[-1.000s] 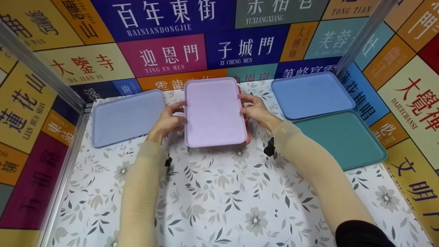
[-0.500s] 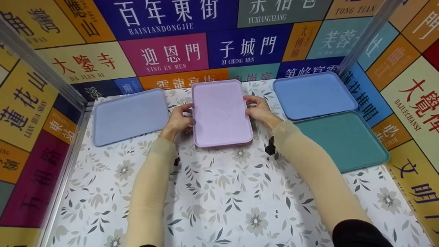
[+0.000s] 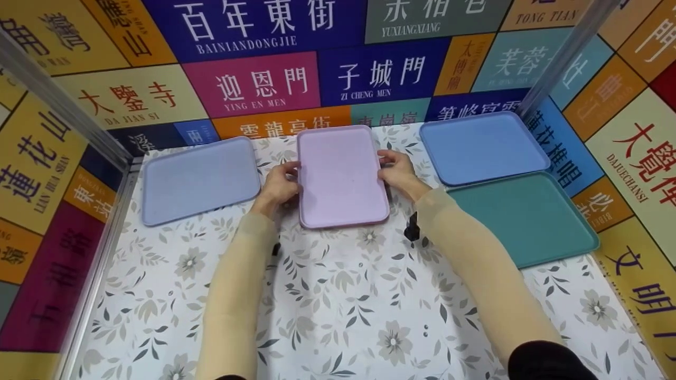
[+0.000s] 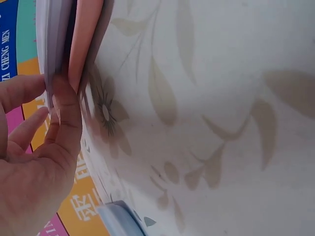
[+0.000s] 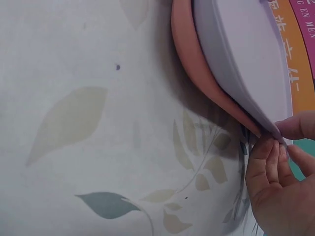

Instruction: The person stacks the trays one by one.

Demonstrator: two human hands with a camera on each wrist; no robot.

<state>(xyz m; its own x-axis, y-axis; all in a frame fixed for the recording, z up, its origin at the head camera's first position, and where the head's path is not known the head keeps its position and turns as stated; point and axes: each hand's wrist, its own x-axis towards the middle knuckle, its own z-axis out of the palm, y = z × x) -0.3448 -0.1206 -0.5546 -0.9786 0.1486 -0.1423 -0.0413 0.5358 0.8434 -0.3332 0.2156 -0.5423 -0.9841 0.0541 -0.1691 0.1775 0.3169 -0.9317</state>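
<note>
Both hands have a pinching grip, left hand point(image 3: 280, 182) at nine o'clock and right hand point(image 3: 397, 171) at three, on a lilac, rounded rectangular tray point(image 3: 343, 177) at the far middle of the white, flower-patterned worktop point(image 3: 330, 295). Beneath it the wrist views show a coral-orange tray point(image 5: 189, 54), a dark gap between their rims. Stacking this pair looks nearly done; releasing it seems left, perhaps some squaring. Outward lie three unstacked trays: a pale grey-blue one point(image 3: 200, 182) at nine o'clock, a mid-blue one point(image 3: 486, 148) between two and three, a teal-green one point(image 3: 528, 221) between three and four. One second earlier, coral protruded at three o'clock; now lilac hides it there, and the left hand sits farther toward three.
</note>
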